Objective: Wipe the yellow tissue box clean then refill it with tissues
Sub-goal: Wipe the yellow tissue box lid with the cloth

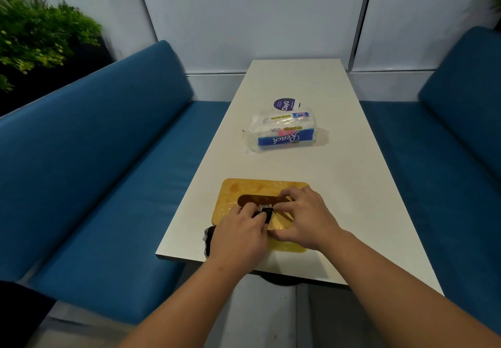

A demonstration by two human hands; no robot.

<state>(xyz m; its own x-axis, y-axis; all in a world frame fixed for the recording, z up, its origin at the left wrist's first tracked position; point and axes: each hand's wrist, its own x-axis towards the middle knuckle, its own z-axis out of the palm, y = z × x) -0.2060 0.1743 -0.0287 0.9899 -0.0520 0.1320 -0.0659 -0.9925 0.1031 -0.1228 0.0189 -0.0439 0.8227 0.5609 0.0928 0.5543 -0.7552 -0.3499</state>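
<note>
— Two hands work at the near end of the table point(349, 185); what does each one hold?

— The left hand point(238, 236) is curled around a dark cloth point(267, 212); its fingers are pressed together on the fabric, a bunched end of the cloth pokes out past the fingertips, and another dark fold shows at the wrist side, over the table's near left edge.

— And the other?

— The right hand point(303, 217) lies on top of the yellow tissue box point(252, 189); thumb and forefinger are drawn close, pinching at the tip of the cloth or at the box's slot edge; which of the two, I cannot tell.

— Where is the box itself?

— Flat on the table, close to the near edge and a little left of centre; its top faces up, with the long oval slot point(260, 200) running left to right; the cloth end sits just at the near rim of that slot; pale spots speckle the yellow surface.

— What about the refill?

— A pack of paper towels point(284, 135) in blue and white wrap lies further along the table, well apart from the box; its left end of clear plastic looks loose and crumpled; just behind it, touching or nearly so, is a round purple-labelled item point(284, 103).

— Anything around the table?

— Blue padded benches point(108, 171) run along both sides; a green plant point(35, 33) fills the far left corner; pale wall panels point(257, 17) close the far end.
</note>
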